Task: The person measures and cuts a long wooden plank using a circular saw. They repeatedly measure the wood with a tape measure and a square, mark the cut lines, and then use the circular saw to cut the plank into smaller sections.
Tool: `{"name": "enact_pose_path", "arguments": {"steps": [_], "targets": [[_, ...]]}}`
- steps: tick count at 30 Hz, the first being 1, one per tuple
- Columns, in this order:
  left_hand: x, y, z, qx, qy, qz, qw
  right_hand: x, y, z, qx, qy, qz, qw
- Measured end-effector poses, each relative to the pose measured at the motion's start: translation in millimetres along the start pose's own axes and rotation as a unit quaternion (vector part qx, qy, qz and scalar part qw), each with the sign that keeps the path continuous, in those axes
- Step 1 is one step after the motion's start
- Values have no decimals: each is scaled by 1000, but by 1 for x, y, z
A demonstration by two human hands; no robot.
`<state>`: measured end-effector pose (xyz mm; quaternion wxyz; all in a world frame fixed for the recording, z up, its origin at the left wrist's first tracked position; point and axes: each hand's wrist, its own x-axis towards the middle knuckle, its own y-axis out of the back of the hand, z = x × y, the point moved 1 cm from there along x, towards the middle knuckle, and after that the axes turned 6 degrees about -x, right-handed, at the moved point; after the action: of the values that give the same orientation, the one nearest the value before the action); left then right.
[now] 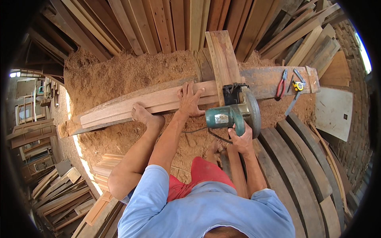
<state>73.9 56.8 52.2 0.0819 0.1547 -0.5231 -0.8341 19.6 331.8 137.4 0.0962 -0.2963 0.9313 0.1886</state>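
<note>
My left hand [190, 100] lies with spread fingers on a long reddish plank [162, 100], its thumb close to the saw's motor. My right hand [242, 139] is wrapped round the rear handle of a green circular saw [219, 117]. The saw rests over the right end of the plank, beside a short board [223, 55] that lies crosswise. Its blade's edge is hidden from this view. My bare left foot [142, 114] presses on the plank, left of my left hand.
Red-handled pliers [280, 86] and a yellow tape measure [297, 86] lie on a thick beam [262, 75] at right. Sawdust [131, 75] covers the ground. Upright boards [158, 23] line the back; curved timbers [293, 166] lie at right. The saw's cord [194, 130] trails near my legs.
</note>
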Motion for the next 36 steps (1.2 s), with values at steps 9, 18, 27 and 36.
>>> {"name": "enact_pose_path", "arguments": {"steps": [9,18,27,36], "targets": [[0,3,2,-3,12,-21,1000,5,-1,-3,-6,-15,-4,1000],[-2,0,0,-7,-13,30,999,10,-4,-7,13,21,8,1000],[-2,-1,-2,-19,-26,15,999,16,-4,-8,9,18,8,1000],[-1,-8,-6,-33,-32,38,998,23,-2,-8,-5,3,0,1000]]}}
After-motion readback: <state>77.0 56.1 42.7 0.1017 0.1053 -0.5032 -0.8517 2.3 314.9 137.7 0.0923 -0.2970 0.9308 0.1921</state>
